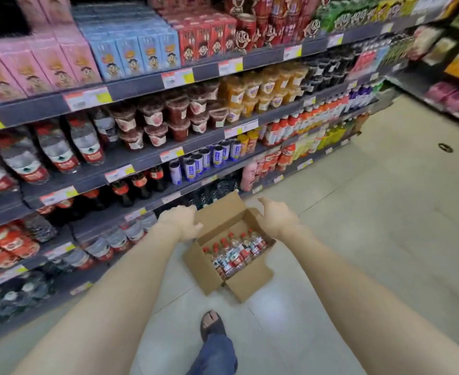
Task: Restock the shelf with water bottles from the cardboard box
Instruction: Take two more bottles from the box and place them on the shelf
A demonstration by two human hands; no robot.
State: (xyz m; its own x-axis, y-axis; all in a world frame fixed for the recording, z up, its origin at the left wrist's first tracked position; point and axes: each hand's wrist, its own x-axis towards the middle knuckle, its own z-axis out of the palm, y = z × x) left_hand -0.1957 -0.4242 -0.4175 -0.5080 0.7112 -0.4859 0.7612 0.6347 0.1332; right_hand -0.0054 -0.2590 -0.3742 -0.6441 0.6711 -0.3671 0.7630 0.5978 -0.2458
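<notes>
An open brown cardboard box sits on the pale tiled floor, just beside the foot of the long grey multi-tier shelf unit that runs along the left of the aisle. Inside it, small clear plastic water bottles with red caps and red labels are packed close together toward the box's near right side, while the far left part of its bottom shows bare cardboard. Both bare arms reach out from the near edge toward the box. The left hand is at the box's left rim with its fingers curled downward over the edge, but I cannot tell whether they actually grip the cardboard. The right hand hovers over the right flap, back of the hand up, thumb raised and fingers loosely extended, holding nothing. On the shelf, larger clear water bottles with red labels stand on a middle tier at far left, and dark cola bottles with red labels stand one tier below. Near the bottom edge, a foot in a dark sandal below a blue denim trouser leg stands on the floor, near the box.
</notes>
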